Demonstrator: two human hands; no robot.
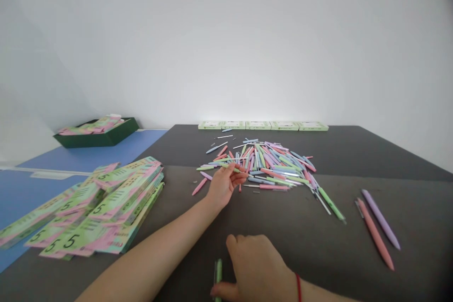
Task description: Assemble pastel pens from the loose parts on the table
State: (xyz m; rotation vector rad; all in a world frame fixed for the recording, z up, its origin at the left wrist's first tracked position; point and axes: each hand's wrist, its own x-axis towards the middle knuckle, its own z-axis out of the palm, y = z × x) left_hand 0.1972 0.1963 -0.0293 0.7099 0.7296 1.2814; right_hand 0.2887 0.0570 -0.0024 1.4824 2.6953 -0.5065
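My left hand [225, 185] reaches to the near edge of a pile of pastel pens [272, 163]. Its fingers are closed on a slim green pen [226, 165]. Closer to me, my right hand [256, 262], with a red cord at the wrist, is over the table, palm down. A gap shows between its thumb and index finger. The thumb lies across another green pen [219, 271] with a clear clip; the other fingers are partly hidden. Right of the pile are a pink pen [375, 235] and a purple pen [381, 219], side by side.
At left, a heap of green and pink printed flat packs [106, 207] overlaps a blue surface [141, 144]. Behind it stands a dark green tray [99, 139] of similar packs. Several light green boxes [258, 125] line the back of the dark table [300, 240], by the wall.
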